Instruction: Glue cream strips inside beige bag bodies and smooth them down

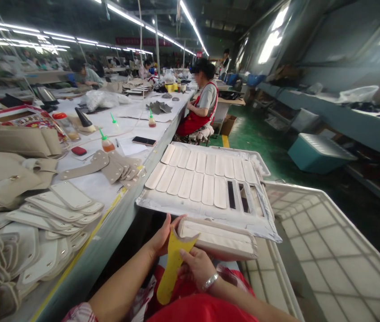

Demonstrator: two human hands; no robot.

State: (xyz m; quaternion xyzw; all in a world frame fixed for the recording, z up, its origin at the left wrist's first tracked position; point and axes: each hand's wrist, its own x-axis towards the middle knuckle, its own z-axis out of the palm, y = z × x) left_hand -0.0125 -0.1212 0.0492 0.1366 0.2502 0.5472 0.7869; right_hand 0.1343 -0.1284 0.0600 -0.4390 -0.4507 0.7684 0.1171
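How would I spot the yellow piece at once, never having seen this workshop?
Find the long table on the left, then the pale board of strips to its right. Just below that board in the view, the right hand holds the yellow piece. Its bright colour, flat shape and wide, notched top set it apart from the pale pad beside it.

On the white tabletop (127,123), a green-tipped bottle (107,144) is standing between a small red case (78,151) and a dark phone (144,141). A crumpled plastic bag (104,99) is resting farther back. A co-worker (204,105) in a red apron is sitting alongside. A teal bin (320,153) is standing on the green floor (253,127), and strip lights (194,24) are glowing overhead.
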